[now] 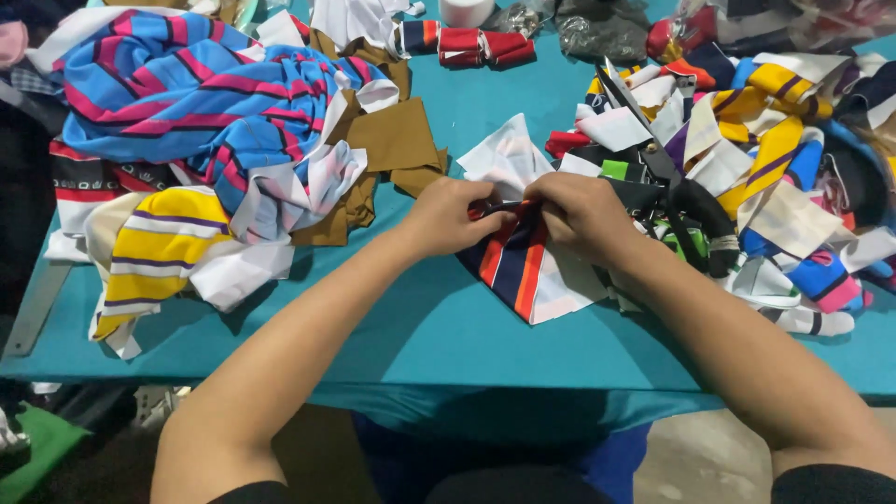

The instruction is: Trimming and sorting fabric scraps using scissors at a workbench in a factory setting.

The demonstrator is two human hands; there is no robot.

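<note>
- While both hands pinch it, the navy-orange striped piece [511, 261] lies mid-table: left hand [448, 217] and right hand [581, 217] clenched on its far edge.
- Large scissors [653, 154] rest just right, untouched.
- Heaped striped scraps [793, 140] right, blue-pink striped fabric [177, 93] far left; much looks unsorted.

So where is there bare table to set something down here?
Bare table runs along the near edge, between the yellow striped cloth and the scrap heap. A narrower strip lies behind the hands. Left and right sides are crowded with fabric.
</note>
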